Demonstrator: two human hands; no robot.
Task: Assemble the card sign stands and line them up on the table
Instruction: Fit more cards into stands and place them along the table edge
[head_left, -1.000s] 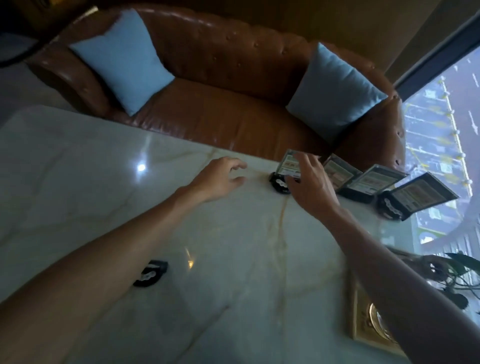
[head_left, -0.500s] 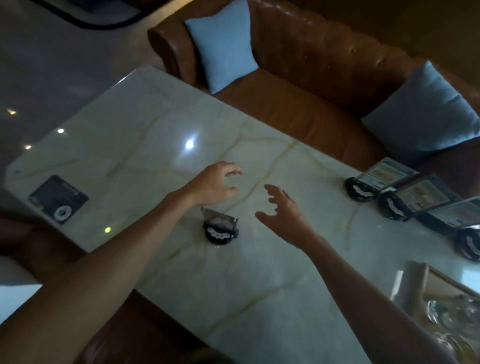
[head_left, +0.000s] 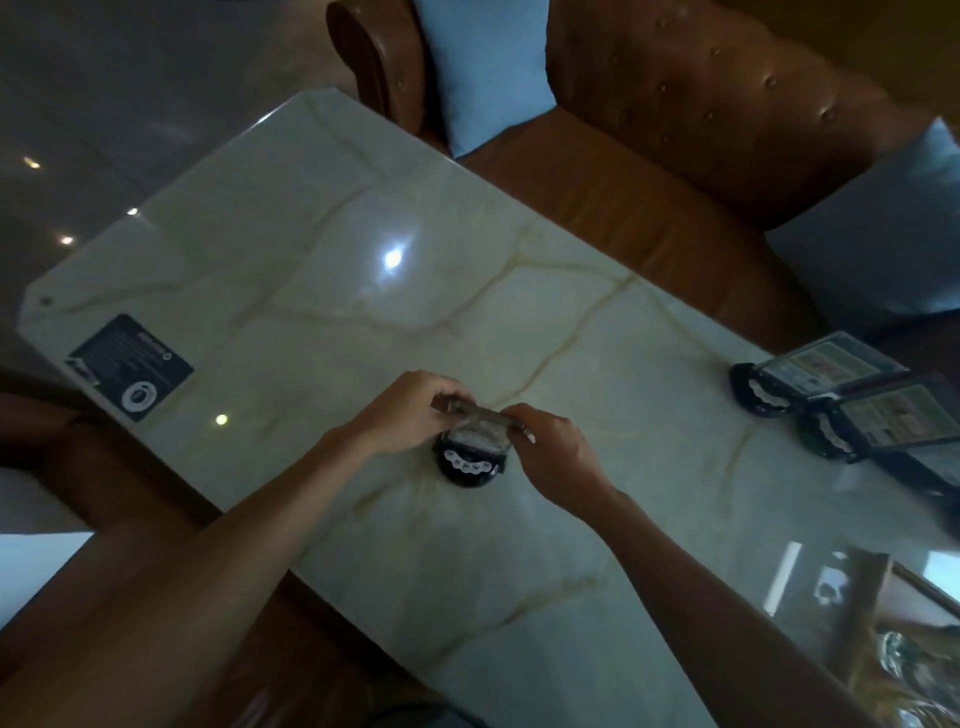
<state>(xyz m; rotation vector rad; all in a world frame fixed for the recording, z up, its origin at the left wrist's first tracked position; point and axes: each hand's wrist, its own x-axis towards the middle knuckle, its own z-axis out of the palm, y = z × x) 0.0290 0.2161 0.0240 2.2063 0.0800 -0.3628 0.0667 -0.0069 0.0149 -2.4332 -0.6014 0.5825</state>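
A round black stand base (head_left: 469, 466) with white markings sits on the marble table (head_left: 322, 270) in the middle. A clear card holder (head_left: 480, 425) stands in it. My left hand (head_left: 410, 410) pinches the holder's left end and my right hand (head_left: 550, 447) pinches its right end. At the far right, assembled sign stands (head_left: 810, 376) with printed cards line up along the table edge; another stand (head_left: 878, 426) sits just beside the first.
A dark flat card (head_left: 132, 366) with a white ring lies at the table's left corner. A brown leather sofa (head_left: 675, 114) with blue cushions (head_left: 488, 67) runs behind the table. A gold-framed tray (head_left: 883, 623) sits at the lower right.
My view swung left from the lined-up stands to the lone base. Both hands, held open above it half a second ago, have closed on the clear holder.
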